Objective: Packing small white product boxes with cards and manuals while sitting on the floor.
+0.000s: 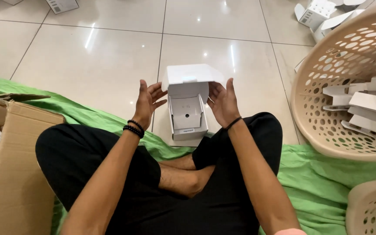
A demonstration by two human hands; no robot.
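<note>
A small white cardboard box (187,114) stands on the tiled floor in front of my crossed legs. Its hinged lid is raised and tipped back, and an insert with a round hole shows inside. My left hand (148,102) hovers just left of the box, fingers spread, a small gap from the lid's edge; a black bead bracelet is on that wrist. On the other side, my right hand (223,103) has its palm turned to the box and its fingertips against the right wall and lid flap. Neither hand grips the box.
A beige perforated basket (327,130) at right lies tipped, holding several white boxes. Another beige basket (373,209) sits at the lower right. A brown carton (18,174) with flat white sheets is at left. Green cloth (323,174) lies under me. More white boxes (314,13) lie far right.
</note>
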